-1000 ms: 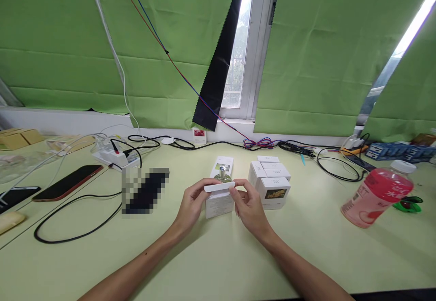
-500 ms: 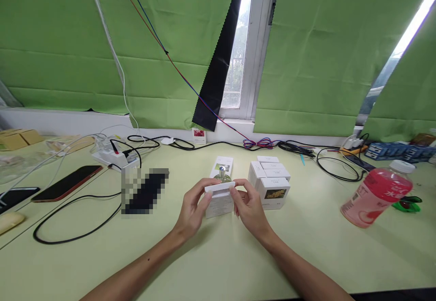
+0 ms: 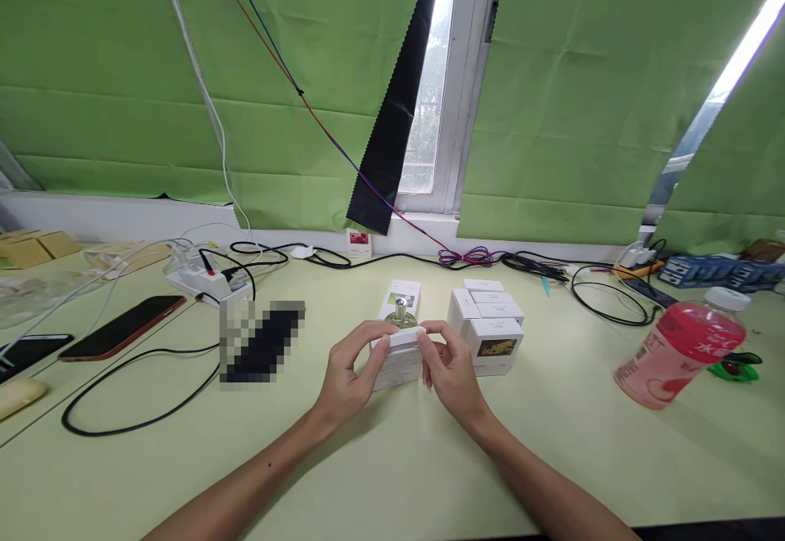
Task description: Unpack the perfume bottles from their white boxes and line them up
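Lowered slightly since the earlier frame: lid (image 3: 403, 337) of the white carton (image 3: 396, 371), with the left thumb brought inward along its edge.
Carton: held upright on the desk (image 3: 392, 476); lid pinched at its ends by the fingers of the left hand (image 3: 344, 375) and right hand (image 3: 452, 373).
Progress: lid mostly folded over; full closure is not confirmed.
Glass bottle (image 3: 401, 318), silver-capped: seen outside, behind the carton.
Grouped boxes (image 3: 495, 328): kept shut, right of the carton.
Obscured: carton interior, bottle base, far fingertips; carton print is too small to be read.
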`<control>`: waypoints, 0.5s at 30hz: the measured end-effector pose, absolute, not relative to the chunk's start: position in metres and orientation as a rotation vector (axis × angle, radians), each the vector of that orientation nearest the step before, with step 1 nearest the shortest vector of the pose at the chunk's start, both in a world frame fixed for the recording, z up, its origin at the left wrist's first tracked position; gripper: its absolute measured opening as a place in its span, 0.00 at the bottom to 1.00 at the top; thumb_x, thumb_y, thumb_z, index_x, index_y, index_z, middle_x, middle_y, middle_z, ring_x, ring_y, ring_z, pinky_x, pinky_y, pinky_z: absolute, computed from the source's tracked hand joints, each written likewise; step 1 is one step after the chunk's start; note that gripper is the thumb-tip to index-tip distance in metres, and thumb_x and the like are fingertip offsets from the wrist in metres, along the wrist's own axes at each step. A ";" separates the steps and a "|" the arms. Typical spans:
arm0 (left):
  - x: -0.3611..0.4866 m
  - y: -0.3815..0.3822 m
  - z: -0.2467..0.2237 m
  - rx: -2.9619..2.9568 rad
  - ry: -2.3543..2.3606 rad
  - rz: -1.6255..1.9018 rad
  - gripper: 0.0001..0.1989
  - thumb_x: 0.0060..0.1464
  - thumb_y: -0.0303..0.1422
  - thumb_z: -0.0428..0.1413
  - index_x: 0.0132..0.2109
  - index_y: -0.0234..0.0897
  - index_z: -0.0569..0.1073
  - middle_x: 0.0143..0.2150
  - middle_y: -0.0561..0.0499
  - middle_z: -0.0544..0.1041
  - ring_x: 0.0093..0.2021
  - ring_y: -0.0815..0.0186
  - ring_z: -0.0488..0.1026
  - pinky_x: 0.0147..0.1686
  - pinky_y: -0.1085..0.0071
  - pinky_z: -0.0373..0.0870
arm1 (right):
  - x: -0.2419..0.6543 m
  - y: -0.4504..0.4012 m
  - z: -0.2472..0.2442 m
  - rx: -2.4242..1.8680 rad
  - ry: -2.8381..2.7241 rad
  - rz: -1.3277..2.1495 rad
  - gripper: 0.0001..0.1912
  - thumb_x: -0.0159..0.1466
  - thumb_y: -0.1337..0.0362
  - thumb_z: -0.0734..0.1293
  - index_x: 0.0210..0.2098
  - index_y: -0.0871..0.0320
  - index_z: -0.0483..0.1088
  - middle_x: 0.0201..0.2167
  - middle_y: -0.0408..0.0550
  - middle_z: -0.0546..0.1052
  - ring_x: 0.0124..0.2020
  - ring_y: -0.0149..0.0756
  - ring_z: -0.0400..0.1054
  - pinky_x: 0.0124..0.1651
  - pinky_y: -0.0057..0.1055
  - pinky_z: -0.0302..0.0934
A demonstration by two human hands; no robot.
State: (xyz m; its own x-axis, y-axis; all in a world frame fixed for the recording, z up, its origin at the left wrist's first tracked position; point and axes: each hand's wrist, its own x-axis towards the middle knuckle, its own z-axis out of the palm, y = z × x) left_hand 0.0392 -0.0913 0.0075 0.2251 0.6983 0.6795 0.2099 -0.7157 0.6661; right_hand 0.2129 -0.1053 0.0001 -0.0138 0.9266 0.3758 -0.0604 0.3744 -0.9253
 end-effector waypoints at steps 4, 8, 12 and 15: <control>0.038 -0.092 0.010 2.109 0.845 1.502 0.11 0.64 0.34 0.51 0.47 0.38 0.76 0.46 0.44 0.78 0.46 0.60 0.75 0.46 0.65 0.71 | 0.214 -0.105 -0.001 -0.861 -1.310 0.971 0.18 0.65 0.47 0.66 0.37 0.56 0.65 0.29 0.42 0.73 0.15 0.22 0.60 0.16 0.23 0.55; 0.039 -0.093 0.013 2.164 0.872 1.522 0.10 0.64 0.33 0.52 0.45 0.38 0.77 0.45 0.45 0.79 0.45 0.60 0.75 0.45 0.65 0.71 | 0.214 -0.105 -0.002 -0.821 -1.271 0.964 0.16 0.64 0.50 0.68 0.36 0.57 0.66 0.45 0.48 0.74 0.15 0.19 0.61 0.14 0.23 0.55; 0.039 -0.094 0.015 2.205 0.896 1.538 0.09 0.64 0.31 0.51 0.44 0.38 0.76 0.44 0.45 0.79 0.45 0.61 0.76 0.45 0.66 0.71 | 0.215 -0.105 -0.002 -0.789 -1.252 0.984 0.14 0.64 0.53 0.69 0.34 0.57 0.67 0.45 0.48 0.74 0.14 0.18 0.62 0.14 0.23 0.54; 0.040 -0.094 0.015 2.217 0.898 1.548 0.08 0.64 0.30 0.52 0.43 0.38 0.76 0.43 0.46 0.79 0.44 0.62 0.76 0.45 0.66 0.71 | 0.215 -0.105 0.000 -0.789 -1.252 0.985 0.14 0.64 0.54 0.69 0.33 0.58 0.67 0.46 0.49 0.74 0.15 0.19 0.63 0.15 0.23 0.56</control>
State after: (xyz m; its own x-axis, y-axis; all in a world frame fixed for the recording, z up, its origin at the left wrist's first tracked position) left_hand 0.0395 -0.0942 0.0145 0.2277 0.6366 0.7368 0.3233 -0.7632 0.5595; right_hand 0.2146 -0.1052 -0.0003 0.0321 0.9191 0.3926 -0.1654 0.3923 -0.9048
